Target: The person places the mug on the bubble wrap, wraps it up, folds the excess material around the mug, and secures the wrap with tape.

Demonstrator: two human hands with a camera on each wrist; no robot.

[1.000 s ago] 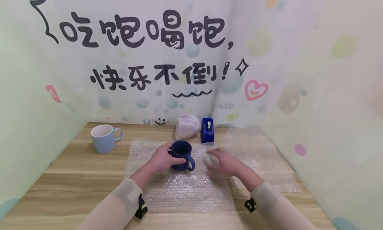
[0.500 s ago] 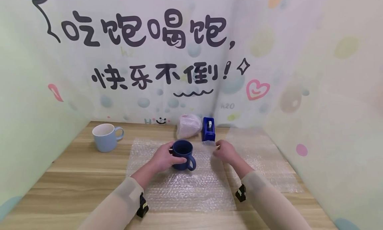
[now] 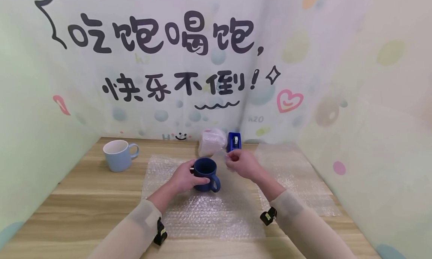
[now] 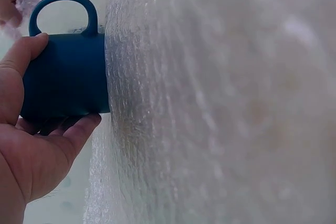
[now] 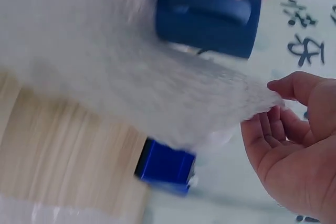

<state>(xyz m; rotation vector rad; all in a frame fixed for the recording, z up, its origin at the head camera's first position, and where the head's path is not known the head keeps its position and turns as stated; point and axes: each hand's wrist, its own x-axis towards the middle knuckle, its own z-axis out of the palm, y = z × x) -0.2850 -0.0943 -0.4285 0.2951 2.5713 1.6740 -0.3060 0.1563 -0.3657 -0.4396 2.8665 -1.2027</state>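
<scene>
Navy mug (image 3: 206,174) sits upright on bubble wrap (image 3: 209,217) on the counter (image 3: 84,199), our left grip (image 3: 182,178) round it, right grip (image 3: 244,164) pinching the wrap's raised corner; we can read "吃饱喝饱,快乐不倒!" on the wall (image 3: 216,118).

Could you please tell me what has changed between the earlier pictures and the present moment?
The right hand has taken the far right corner of the bubble wrap sheet and lifted it leftward, toward the dark blue mug. Nothing was visibly let go. The left hand still holds that mug in place; the light blue mug, wrapped bundle and blue tape dispenser have not moved.
</scene>
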